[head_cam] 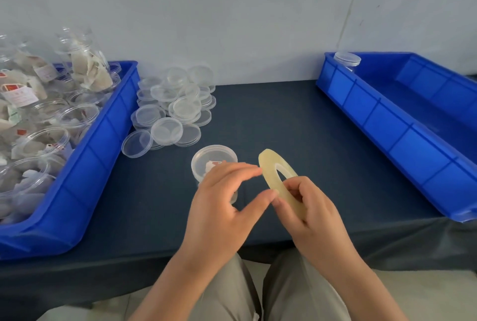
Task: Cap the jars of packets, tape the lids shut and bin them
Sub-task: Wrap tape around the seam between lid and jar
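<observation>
My right hand grips the flat yellowish tape ring and my left hand pinches its rim. I fear the end resticking, or my knuckles toppling the capped clear plastic jar just beyond.

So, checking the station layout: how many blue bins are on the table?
2. The left bin holds jars of packets; the right bin holds one capped jar in its far corner. Others could sit out of frame.
</observation>
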A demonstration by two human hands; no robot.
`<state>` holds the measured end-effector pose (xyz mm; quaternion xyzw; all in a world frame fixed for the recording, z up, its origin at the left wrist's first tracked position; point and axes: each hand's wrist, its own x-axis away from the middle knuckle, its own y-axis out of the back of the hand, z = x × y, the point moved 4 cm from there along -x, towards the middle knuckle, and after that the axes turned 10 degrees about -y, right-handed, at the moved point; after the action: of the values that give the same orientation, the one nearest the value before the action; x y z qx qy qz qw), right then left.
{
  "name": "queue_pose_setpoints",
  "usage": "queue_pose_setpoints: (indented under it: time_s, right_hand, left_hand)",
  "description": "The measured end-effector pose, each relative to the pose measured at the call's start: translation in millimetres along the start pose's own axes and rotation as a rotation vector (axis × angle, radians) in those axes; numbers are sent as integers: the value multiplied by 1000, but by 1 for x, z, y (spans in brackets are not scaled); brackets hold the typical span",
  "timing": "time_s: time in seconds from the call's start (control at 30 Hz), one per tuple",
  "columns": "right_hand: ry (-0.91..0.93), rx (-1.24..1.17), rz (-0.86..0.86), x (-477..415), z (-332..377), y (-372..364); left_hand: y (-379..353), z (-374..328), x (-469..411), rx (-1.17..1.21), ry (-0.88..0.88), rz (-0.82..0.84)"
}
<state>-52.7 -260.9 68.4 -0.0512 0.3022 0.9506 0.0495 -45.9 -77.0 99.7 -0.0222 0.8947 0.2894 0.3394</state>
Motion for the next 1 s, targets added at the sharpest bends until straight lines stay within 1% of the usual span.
queue_pose_setpoints:
  time_s: [0.1, 0.17, 0.23, 0.3, 0.4, 0.5, 0.6, 0.67, 0.73, 0.87, 1.0]
  right_hand:
    - [15, 50, -4, 6, 2, -1]
    - [24, 64, -11, 10, 2, -3]
    - [16, 47, -27, 14, 1, -7]
    - [-6, -4, -45, 17, 0, -10]
    - [-44, -105, -35, 20, -1, -13]
    - [-21, -139, 72, 18, -2, -14]
    - [38, -81, 269, 15, 2, -16]
    - [14, -126, 392, 13, 3, -16]
    - [-36, -217, 445, 10, 4, -15]
    - [-2, -150, 361, 9, 5, -14]
    - [71, -33, 272, 10, 6, -13]
  left_hand:
    - [2, -2, -1, 19, 44, -26]
    - [3, -2, 0, -1, 39, -57]
    - [4, -5, 2, -81, -8, -95]
    - [3, -9, 6, -201, -104, -108]
    - [2, -15, 12, -313, -204, -63]
    - [3, -16, 12, -322, -208, 16]
    - [4, -18, 12, -302, -193, 79]
    - [5, -18, 12, -308, -192, 113]
    - [8, -17, 11, -319, -201, 130]
    - [16, -15, 6, -369, -258, 130]
    - [18, -12, 8, -447, -345, 75]
